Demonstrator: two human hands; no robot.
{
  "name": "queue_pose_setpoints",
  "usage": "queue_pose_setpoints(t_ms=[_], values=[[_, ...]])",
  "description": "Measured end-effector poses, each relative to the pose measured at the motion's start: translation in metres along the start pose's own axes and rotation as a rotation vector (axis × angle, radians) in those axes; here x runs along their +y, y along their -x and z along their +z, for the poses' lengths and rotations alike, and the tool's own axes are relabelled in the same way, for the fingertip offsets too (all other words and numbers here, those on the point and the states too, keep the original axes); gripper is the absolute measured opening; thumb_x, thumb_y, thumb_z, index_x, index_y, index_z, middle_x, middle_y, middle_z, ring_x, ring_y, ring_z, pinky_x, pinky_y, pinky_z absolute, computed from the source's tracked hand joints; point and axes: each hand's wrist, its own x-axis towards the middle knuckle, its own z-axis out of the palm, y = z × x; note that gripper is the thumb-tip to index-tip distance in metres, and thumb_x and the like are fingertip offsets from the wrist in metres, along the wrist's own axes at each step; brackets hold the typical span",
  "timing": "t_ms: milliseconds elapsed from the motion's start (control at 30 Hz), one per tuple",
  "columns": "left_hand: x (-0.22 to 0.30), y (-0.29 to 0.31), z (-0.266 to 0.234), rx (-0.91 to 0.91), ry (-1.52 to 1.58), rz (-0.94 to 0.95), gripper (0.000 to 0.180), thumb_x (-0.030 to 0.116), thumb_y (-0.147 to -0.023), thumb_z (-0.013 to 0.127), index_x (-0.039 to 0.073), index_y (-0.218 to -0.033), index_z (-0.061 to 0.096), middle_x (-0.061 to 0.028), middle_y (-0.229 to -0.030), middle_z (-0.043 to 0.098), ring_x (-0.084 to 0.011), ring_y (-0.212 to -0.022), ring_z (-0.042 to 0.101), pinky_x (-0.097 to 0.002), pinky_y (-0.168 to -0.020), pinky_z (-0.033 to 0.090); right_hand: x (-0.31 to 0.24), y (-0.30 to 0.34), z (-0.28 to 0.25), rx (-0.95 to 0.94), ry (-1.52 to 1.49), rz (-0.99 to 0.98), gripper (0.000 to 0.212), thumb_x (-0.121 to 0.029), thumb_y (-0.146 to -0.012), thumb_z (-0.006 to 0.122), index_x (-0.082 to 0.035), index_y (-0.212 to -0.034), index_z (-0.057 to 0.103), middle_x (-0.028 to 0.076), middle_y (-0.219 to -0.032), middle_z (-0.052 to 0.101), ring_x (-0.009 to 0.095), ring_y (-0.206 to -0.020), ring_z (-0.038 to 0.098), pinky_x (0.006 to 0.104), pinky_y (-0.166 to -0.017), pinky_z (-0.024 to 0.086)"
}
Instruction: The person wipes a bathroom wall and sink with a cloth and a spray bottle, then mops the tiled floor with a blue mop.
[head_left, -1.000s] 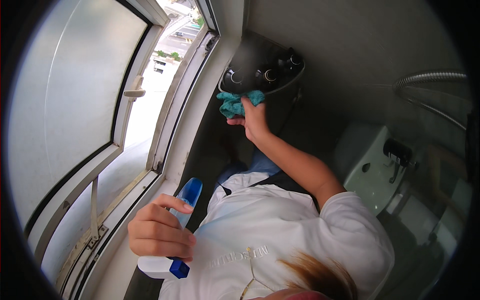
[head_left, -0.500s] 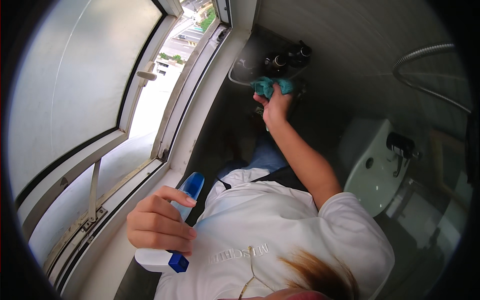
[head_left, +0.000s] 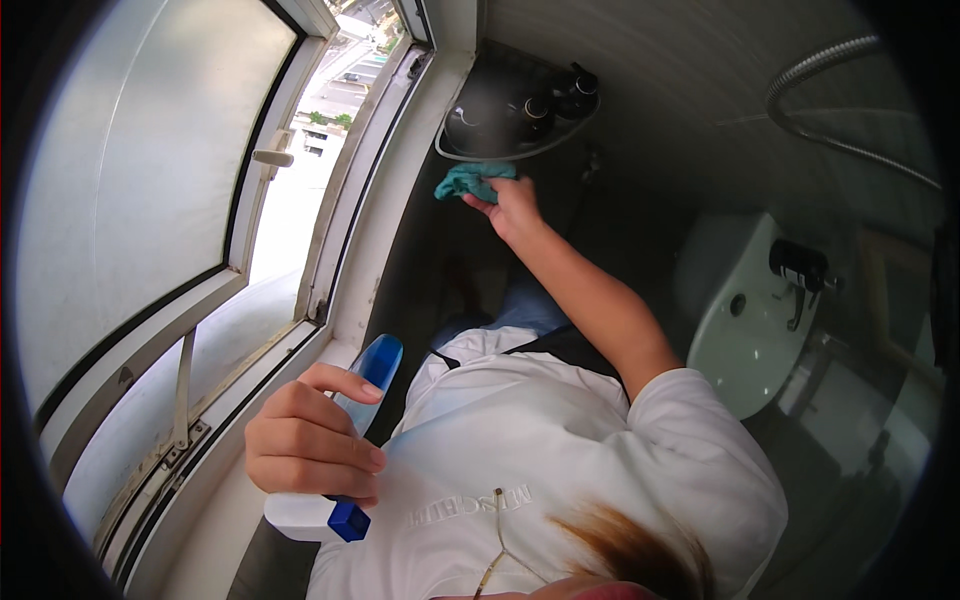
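Observation:
My left hand (head_left: pixel 312 435) is closed around a spray bottle (head_left: pixel 378 365) with a clear blue body and a white head with a dark blue nozzle. The bottle is held tilted in front of my shirt, close to the window sill. Stretched out ahead, my right hand (head_left: pixel 515 208) grips a bunched teal cloth (head_left: pixel 465 181). Just beyond the cloth is the pale rim of a corner shelf (head_left: pixel 485 157). On it stand dark pump bottles (head_left: pixel 576 95). Whether the cloth touches the rim I cannot tell.
On the left a frosted window (head_left: pixel 150 180) stands swung outward, with a handle (head_left: pixel 272 158) and a stay arm (head_left: pixel 186 390). The white sill (head_left: pixel 385 235) runs beside me. To the right are a white washbasin (head_left: pixel 745 350) with a tap (head_left: pixel 797 305) and a metal shower hose (head_left: pixel 790 110).
My right hand has moved left with the teal cloth, from the front of the shelf to near its left end. My left hand still holds the spray bottle, and the view has shifted slightly.

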Motion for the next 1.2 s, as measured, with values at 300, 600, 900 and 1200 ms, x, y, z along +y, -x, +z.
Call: queue_pose_setpoints(t_ms=[300,600,900,1200], values=[[-0.006,-0.001,0.001,0.003,-0.015,-0.011,0.019,0.025,-0.083,0.081,0.010,-0.081,0.071,-0.0028,-0.085,0.066,-0.0157,-0.077,0.052,-0.0431,-0.086,0.052,-0.062,-0.097,-0.113,0.326,-0.104,-0.357,0.040,0.009,-0.085,0.055,-0.009,-0.121,0.053,0.011,-0.112,0.058,0.029,-0.102,0.063,0.0521,-0.079,0.058],[-0.006,-0.010,0.003,-0.021,-0.069,-0.054,0.020,0.026,-0.083,0.081,0.009,-0.084,0.072,-0.0035,-0.085,0.066,-0.0156,-0.078,0.052,-0.0433,-0.086,0.052,-0.073,-0.009,-0.057,0.080,-0.148,-0.216,0.038,0.009,-0.085,0.055,0.003,-0.123,0.051,0.017,-0.119,0.058,0.038,-0.114,0.057,0.0623,-0.100,0.047],[-0.007,-0.019,0.015,0.047,-0.089,-0.124,0.021,0.021,-0.076,0.086,0.007,-0.083,0.073,-0.0042,-0.086,0.071,-0.0179,-0.078,0.058,-0.0439,-0.085,0.056,-0.074,-0.120,-0.121,0.149,-0.431,0.004,0.044,-0.015,-0.095,0.048,0.002,-0.136,0.046,0.020,-0.142,0.048,0.038,-0.132,0.048,0.0605,-0.112,0.039],[-0.015,-0.034,0.038,0.180,-0.174,-0.230,0.017,0.021,-0.079,0.083,0.010,-0.078,0.071,-0.0028,-0.080,0.068,-0.0157,-0.075,0.055,-0.0428,-0.081,0.057,-0.050,-0.196,-0.090,-0.741,-0.681,-0.145,0.030,-0.026,-0.097,0.059,-0.008,-0.121,0.063,0.010,-0.116,0.068,0.026,-0.108,0.064,0.0443,-0.101,0.051]])
